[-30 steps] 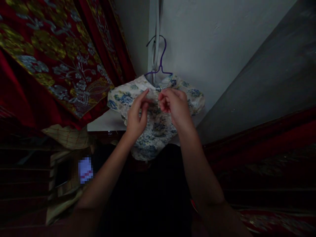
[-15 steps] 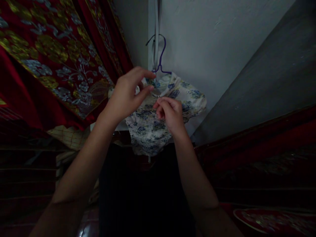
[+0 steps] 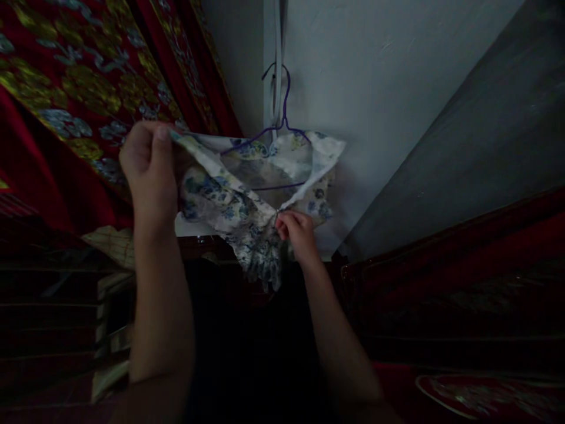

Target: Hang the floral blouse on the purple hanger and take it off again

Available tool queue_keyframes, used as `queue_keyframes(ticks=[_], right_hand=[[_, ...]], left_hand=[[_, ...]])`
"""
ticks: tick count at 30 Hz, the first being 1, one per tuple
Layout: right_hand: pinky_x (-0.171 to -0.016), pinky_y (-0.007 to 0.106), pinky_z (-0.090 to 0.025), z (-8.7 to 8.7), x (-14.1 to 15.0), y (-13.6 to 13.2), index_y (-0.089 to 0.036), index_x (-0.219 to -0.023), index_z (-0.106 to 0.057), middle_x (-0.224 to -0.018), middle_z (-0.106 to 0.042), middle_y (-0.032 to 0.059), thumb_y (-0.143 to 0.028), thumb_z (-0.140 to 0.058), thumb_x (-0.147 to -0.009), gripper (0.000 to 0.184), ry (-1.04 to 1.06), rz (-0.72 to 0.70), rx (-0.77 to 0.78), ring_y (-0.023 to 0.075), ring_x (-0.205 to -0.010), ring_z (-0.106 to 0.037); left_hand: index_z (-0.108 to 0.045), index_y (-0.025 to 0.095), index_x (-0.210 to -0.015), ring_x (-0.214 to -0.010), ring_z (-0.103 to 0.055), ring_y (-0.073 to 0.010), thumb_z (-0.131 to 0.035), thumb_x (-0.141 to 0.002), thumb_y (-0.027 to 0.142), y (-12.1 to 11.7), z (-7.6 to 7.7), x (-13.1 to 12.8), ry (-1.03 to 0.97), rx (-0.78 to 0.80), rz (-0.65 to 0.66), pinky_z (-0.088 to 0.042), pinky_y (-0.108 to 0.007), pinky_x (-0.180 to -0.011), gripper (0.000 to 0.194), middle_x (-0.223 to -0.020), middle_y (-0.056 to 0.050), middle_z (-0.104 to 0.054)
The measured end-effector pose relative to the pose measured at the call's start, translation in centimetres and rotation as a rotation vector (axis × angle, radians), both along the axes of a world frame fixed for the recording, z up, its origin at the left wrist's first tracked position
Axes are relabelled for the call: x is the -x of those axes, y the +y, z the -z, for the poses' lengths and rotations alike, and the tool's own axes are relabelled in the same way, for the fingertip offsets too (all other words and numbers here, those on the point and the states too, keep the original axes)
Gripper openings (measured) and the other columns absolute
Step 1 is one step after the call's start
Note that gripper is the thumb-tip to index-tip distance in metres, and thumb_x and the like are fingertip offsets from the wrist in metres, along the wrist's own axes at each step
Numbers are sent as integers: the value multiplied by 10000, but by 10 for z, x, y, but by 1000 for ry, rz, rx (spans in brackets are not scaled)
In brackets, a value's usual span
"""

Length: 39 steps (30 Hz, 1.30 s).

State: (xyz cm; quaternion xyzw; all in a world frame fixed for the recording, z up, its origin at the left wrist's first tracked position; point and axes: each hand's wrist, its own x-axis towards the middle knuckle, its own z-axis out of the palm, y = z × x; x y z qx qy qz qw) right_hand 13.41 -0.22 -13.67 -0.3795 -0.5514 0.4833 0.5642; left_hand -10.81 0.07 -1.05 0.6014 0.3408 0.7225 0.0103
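Note:
A white blouse with blue and yellow flowers (image 3: 220,200) hangs on a purple hanger (image 3: 285,115), its neck opening stretched wide. My left hand (image 3: 150,165) is closed on the neckline edge at the left and pulls it out sideways, away from the hanger's left arm. At the lower front of the neckline my right hand (image 3: 298,232) pinches the fabric. Through the gaping neck, the hanger's arms and lower bar show. On the right, the blouse's shoulder still lies over the hanger.
A pale strap (image 3: 278,53) runs down the wall (image 3: 375,76) and bears the hanger's hook. Red cloth with gold and silver embroidery (image 3: 88,76) drapes at the left. Below it stands a wooden frame (image 3: 103,312), partly in shadow. Dark red furnishings (image 3: 463,259) line the right.
My left hand has moved left from the collar, closed on the neckline and drawn it outward. My right hand has moved down slightly with the front edge. The neck opening has widened.

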Motion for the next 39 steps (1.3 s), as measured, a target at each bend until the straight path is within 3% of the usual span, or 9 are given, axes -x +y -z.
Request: queue_keyframes(ticks=[3, 8, 14, 19, 22, 24, 28, 34, 39], right_hand=[[-423, 228, -280, 21, 7, -33, -191, -563, -586, -459, -500, -37, -410, -577, -767, 299, 107, -11, 107, 76, -375, -400], [-438, 231, -310, 25, 13, -50, -192, -577, -614, -456, -495, -30, -429, -598, -758, 299, 177, -2, 166, 90, -400, -420], [-442, 233, -319, 21, 0, -51, -202, -568, -615, -450, -495, -29, -424, -588, -762, 297, 106, -23, 192, 100, -410, -429], [-462, 235, -316, 42, -24, -44, -189, -523, -600, -449, -497, -21, -460, -630, -779, 374, -216, -180, 289, 103, -432, -431], [-548, 260, -417, 50, -32, -37, -192, -653, -668, -611, -618, 22, -661, -606, -842, 509, -228, 0, 239, 151, -591, -554], [-693, 290, -500, 49, -27, -37, -206, -778, -698, -798, -693, 56, -765, -503, -880, 601, -125, 51, 151, 190, -792, -637], [-868, 345, -536, 39, -9, -50, -218, -970, -697, -1002, -720, 82, -839, -417, -878, 687, 111, -218, 183, 226, -1005, -670], [-748, 279, -512, 6, -4, -58, -218, -1082, -692, -937, -701, 18, -404, -824, -752, 401, -69, -499, 46, 177, -847, -642], [-693, 268, -474, -43, -14, -13, -203, -757, -699, -736, -675, -13, -141, -647, -753, 80, -223, -161, -396, 150, -695, -607]], left_hand=[[-581, 145, -776, -733, -495, -81, -518, -1029, 287, 17, 62, 26, -209, 200, -242, -423, -220, -724, 298, -737, 43, -537], [-612, 178, -887, -725, -557, -132, -525, -985, 430, 7, 169, -8, -234, 379, -159, -466, -248, -691, 284, -778, 14, -575], [-638, 168, -813, -761, -610, -161, -655, -885, 508, -30, 229, -67, -318, 627, 65, -537, -289, -768, 347, -777, -25, -641], [-587, 200, -924, -895, -692, -180, -520, -942, 588, -33, 216, -82, -498, 606, 200, -585, -355, -862, 395, -955, -59, -689], [-585, 213, -908, -968, -690, -198, -577, -928, 587, -45, 182, -91, -547, 570, 366, -575, -338, -856, 375, -1074, -83, -696], [-606, 208, -880, -994, -679, -217, -592, -945, 554, -59, 159, -103, -408, 579, 480, -564, -337, -859, 352, -1097, -94, -697], [-689, 206, -891, -1038, -659, -230, -564, -1001, 403, -83, 130, -127, 4, 566, 468, -524, -369, -963, 258, -1077, -97, -690], [-727, 220, -966, -1071, -661, -257, -582, -989, 418, -74, 124, -103, 86, 549, 240, -531, -382, -939, 246, -1137, -89, -710], [-703, 220, -1167, -922, -706, -251, -432, -1037, 511, -75, 139, -75, 232, 788, 481, -562, -348, -815, 418, -1021, -72, -756]])
